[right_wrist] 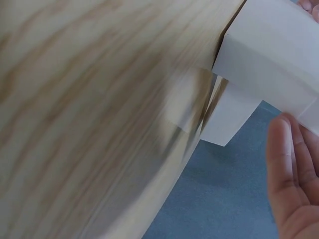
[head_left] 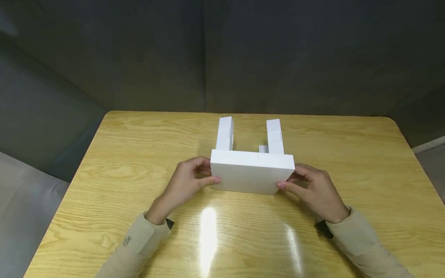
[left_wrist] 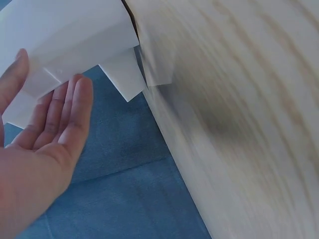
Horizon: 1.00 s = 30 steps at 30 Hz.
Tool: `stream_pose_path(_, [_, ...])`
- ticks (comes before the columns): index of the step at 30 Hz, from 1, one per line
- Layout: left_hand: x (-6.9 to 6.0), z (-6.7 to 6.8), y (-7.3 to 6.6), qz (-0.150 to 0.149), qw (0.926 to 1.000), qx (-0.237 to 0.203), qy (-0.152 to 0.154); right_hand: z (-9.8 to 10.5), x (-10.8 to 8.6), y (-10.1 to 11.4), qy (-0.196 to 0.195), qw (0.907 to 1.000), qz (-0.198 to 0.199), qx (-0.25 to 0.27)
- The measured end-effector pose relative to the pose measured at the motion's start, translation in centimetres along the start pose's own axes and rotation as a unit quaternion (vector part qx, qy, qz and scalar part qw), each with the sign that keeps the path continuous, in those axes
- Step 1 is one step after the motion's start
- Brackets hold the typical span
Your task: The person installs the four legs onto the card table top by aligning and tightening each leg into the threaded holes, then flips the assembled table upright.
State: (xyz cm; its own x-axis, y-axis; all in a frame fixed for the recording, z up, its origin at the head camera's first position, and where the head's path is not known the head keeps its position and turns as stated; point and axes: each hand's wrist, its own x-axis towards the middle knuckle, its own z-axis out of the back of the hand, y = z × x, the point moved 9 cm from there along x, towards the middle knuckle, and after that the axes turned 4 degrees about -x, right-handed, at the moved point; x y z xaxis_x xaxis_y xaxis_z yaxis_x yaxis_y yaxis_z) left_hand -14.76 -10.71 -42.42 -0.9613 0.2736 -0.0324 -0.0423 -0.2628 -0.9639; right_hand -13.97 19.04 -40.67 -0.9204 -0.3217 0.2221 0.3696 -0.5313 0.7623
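Note:
A wide white box (head_left: 247,177) stands upright on the wooden table, its broad face toward me. At its left end my left hand (head_left: 184,181) pinches it, thumb on the front face and the other fingers behind the edge. My right hand (head_left: 314,189) holds the right end in the same way. Behind the box run two narrow white boxes, one on the left (head_left: 224,133) and one on the right (head_left: 274,135). Beside the right one sits a small white piece (head_left: 263,149). In the left wrist view the box (left_wrist: 89,35) lies between thumb and fingers.
The wooden table (head_left: 121,162) has rounded far corners and reaches out on both sides of the boxes. Dark grey panels (head_left: 295,58) rise behind its far edge. Light glares off the wood in front of the wide box.

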Motion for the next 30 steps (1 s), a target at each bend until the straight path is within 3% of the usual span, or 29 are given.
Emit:
stream_pose_path(11, [-0.3, 0.4, 0.1, -0.009, 0.9994, -0.024, -0.021, 0.2, -0.1, 0.4, -0.012, 0.9999, -0.008, -0.002])
stream_pose_path(19, [-0.5, 0.8, -0.5, -0.007, 0.9984, -0.027, -0.048, 1.0, 0.0, 0.8, -0.012, 0.9988, -0.041, 0.023])
stream_pose_path(30, [-1.0, 1.2, -2.1, -0.019, 0.9975, -0.031, -0.061, 1.9, -0.2, 1.2, -0.009, 0.9956, -0.085, 0.038])
